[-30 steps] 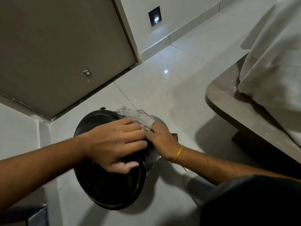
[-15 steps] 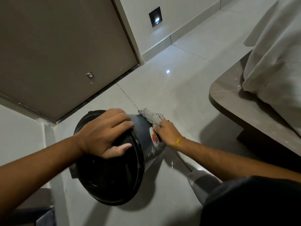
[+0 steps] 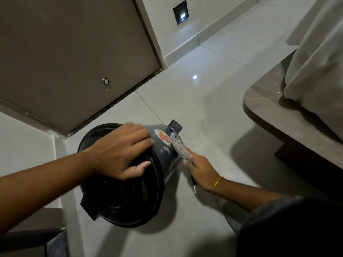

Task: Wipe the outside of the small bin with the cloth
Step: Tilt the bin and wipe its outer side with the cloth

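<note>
Black plastic fills the lower middle of my view: the small bin (image 3: 130, 182) lies tipped on its side on the pale tiled floor (image 3: 204, 101), mouth toward me, base pointing away and to the right toward the bed platform (image 3: 278, 115). Its long axis runs from near-left to far-right, so the outer wall I have to clean slopes away from me along that line.

My left hand (image 3: 120, 154) is spread over the rim, fingers (image 3: 143, 135) draped on the upper wall and thumb hooked at the opening, bracing the bin and holding nothing else. My right hand (image 3: 200, 169) sits just to the right of the wall, its fingers pinched closed around a crumpled grey cloth (image 3: 178, 147). The cloth touches the bin's side just below a round orange-and-white sticker (image 3: 163, 139) and near the foot pedal (image 3: 174, 126) at the base.

So the surface to wipe lies left of and slightly beyond my right fingers, and that hand is clearly the one placed for it. I judge the wipe to be under way on the right flank. A stroke along the axis, base toward rim, looks the natural next pass, with the left hand rolling the bin to bring up the underside, which I cannot see from here.
</note>
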